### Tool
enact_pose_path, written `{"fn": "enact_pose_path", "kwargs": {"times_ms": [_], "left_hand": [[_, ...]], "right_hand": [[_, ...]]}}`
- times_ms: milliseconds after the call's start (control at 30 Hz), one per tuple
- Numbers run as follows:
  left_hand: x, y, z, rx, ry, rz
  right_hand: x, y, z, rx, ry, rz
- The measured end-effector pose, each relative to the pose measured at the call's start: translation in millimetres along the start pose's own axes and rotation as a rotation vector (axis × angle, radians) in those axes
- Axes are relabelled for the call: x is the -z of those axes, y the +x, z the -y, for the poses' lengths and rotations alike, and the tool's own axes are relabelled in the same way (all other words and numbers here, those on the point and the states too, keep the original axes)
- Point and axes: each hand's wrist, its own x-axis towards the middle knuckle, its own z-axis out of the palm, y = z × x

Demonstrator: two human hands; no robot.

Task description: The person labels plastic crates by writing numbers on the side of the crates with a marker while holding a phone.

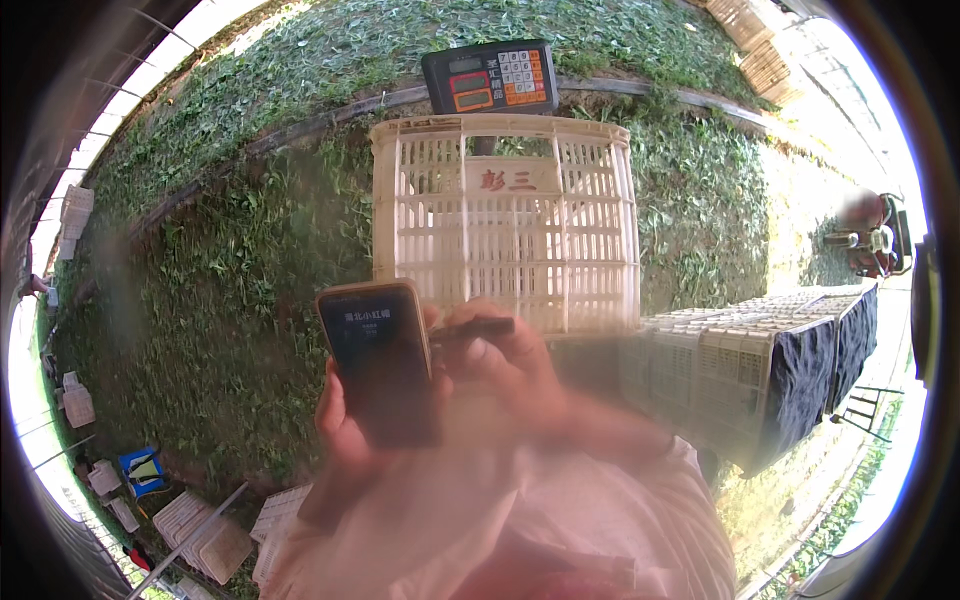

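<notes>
In my left hand (341,424) is a smartphone (379,360) in a light-edged case, its dark screen facing me and bearing a few lines of writing. My right hand (517,367) is just right of the phone, its fingers closed around a short dark pen-like object (489,326); the picture does not settle what it is. Beyond both hands stands a white slatted plastic crate (517,251) with red writing on its side. A scale's display and keypad unit (491,77) rises behind the crate's far rim. Whether the crate rests on the scale's platform is hidden.
Stacked white crates (731,349) stand at right, dark cloth (802,386) over their ends. Leafy plants (240,315) cover the ground. More crates (206,536) and a blue object (141,471) are at lower left. A vehicle (874,240) is at far right.
</notes>
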Motion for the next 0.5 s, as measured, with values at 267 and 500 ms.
{"fn": "enact_pose_path", "kwargs": {"times_ms": [267,500], "left_hand": [[18,7,-14,-0.116,-0.122,0.11],[14,8,-31,-0.009,-0.228,0.054]], "right_hand": [[32,36,32,0.102,0.124,-0.448],[31,41,38,-0.012,-0.035,-0.223]]}}
